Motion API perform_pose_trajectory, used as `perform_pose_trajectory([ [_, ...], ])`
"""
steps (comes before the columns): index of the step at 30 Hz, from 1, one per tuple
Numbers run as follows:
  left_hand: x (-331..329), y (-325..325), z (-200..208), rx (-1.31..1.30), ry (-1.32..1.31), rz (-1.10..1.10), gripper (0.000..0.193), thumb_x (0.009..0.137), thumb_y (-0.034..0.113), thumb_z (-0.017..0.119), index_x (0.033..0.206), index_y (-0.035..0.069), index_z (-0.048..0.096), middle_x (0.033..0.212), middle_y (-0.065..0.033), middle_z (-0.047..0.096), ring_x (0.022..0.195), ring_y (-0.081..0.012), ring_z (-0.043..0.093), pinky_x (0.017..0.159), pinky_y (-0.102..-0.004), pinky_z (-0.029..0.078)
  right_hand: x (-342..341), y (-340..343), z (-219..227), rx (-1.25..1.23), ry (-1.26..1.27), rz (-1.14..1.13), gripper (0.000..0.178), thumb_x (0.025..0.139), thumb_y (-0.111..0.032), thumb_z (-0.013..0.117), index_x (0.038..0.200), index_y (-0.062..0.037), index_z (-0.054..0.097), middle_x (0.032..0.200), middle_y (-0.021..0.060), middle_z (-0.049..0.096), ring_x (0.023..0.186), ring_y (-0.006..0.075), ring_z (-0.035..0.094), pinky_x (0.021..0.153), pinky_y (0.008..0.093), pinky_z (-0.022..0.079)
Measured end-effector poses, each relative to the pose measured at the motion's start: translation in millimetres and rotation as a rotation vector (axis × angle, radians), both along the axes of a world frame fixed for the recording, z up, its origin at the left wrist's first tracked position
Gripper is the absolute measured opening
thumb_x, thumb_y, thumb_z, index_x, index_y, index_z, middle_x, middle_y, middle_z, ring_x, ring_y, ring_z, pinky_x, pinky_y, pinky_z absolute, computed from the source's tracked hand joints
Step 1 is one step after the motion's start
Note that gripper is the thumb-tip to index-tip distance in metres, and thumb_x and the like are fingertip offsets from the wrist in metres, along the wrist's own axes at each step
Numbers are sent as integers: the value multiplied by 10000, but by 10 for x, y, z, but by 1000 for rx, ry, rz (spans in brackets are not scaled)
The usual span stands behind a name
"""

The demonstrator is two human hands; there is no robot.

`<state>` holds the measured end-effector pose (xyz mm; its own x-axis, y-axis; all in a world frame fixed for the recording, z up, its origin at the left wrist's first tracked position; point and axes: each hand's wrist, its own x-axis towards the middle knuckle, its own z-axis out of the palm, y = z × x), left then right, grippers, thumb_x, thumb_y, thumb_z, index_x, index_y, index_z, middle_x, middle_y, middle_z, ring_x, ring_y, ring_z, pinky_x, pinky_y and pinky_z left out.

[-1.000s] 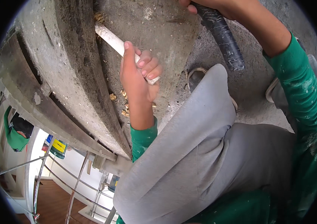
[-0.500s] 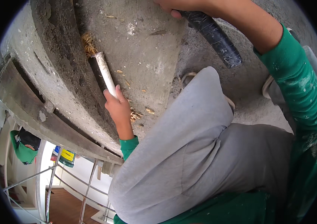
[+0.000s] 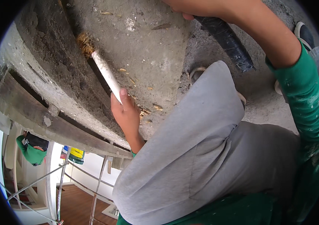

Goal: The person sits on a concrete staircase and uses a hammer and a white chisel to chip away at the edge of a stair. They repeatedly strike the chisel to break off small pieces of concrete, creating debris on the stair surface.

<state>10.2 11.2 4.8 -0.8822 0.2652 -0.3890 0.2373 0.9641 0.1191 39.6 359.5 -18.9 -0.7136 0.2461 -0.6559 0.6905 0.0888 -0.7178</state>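
Observation:
My left hand (image 3: 126,114) is closed around a white, round rod or tool handle (image 3: 106,74), thumb lying along it. The rod's far end meets a tuft of splintered wood (image 3: 85,43) at the edge of a dark gap beside the concrete; whether a blade is there, I cannot tell. At the top edge my right hand (image 3: 204,6) grips a thick handle wrapped in black tape (image 3: 227,42). Its free end points down and right, and whatever is at its other end lies out of view. Wood chips (image 3: 144,111) lie by my left hand.
A rough concrete ledge (image 3: 58,99) curves along the left. Below it are metal scaffold bars (image 3: 60,183), a brown floor (image 3: 78,206) and another person in green (image 3: 33,150). My grey-clad leg (image 3: 189,142) fills the middle. A shoe (image 3: 305,35) shows at upper right.
The view has shifted slightly, so most things sit a little differently in it. Both hands keep their grips. The black-taped handle has moved slightly right in the picture.

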Motion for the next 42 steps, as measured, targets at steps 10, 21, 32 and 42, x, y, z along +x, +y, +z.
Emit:
perform_pose_trajectory([
  [10,99,-182,-174,127,-118,282,411,1098,393,561,1043,-13,592,743,-108,583,681,-217,576,668,-387,479,96,-63,-80,39,84,9,561,1114,-374,419,1101,128,669,793,256,685,712,357,684,732,475,560],
  [21,-147,-237,-117,711,-699,722,387,1126,447,485,979,89,470,646,6,397,482,-76,354,427,-266,315,119,-189,-85,-32,122,-67,469,1119,-397,449,914,-2,596,631,65,576,517,178,567,579,372,528],
  [32,-271,-444,-174,64,-61,-10,409,1077,389,604,1012,-14,626,698,-203,632,593,-317,661,583,-438,503,3,-721,51,-168,55,-231,443,1098,-372,481,874,-1,575,616,60,578,504,190,570,536,376,507],
  [42,244,-284,-378,892,-510,796,382,1126,445,479,1067,68,483,663,1,425,493,-87,389,449,-252,327,59,-568,235,-177,-80,81,359,1066,-308,543,1015,38,628,711,120,646,607,210,628,574,378,536],
])
